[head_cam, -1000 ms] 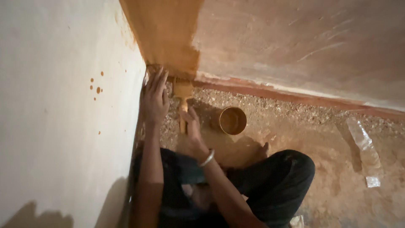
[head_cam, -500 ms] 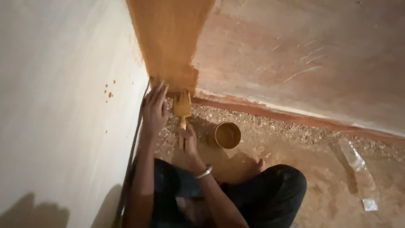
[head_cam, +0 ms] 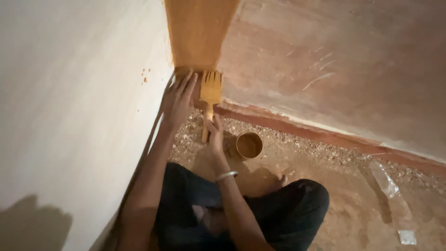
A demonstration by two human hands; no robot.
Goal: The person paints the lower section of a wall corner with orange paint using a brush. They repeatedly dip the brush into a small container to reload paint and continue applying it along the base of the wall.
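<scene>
- We sit low on the floor (head_cam: 334,204), facing the corner where a white wall (head_cam: 69,116) meets a reddish wall (head_cam: 334,60)
- Our right hand (head_cam: 214,135) is closed round the handle of a brush (head_cam: 210,90), bristles up, touching the reddish wall just right of the corner
- Our left hand (head_cam: 179,100) lies spread and flat at the corner, fingers just left of the brush
- An ochre band of paint (head_cam: 200,30) runs down the reddish wall beside the corner and ends just above the brush
- Compared with half a second back, the brush sits a little higher against the band's lower edge, while the left hand has kept its place; the stroke seems to be working the bottom of the band
- A small tin (head_cam: 249,145) of ochre paint stands on the floor, right of the corner, just beside our right hand
- A clear plastic bottle (head_cam: 385,181) lies on the floor far right of the corner
</scene>
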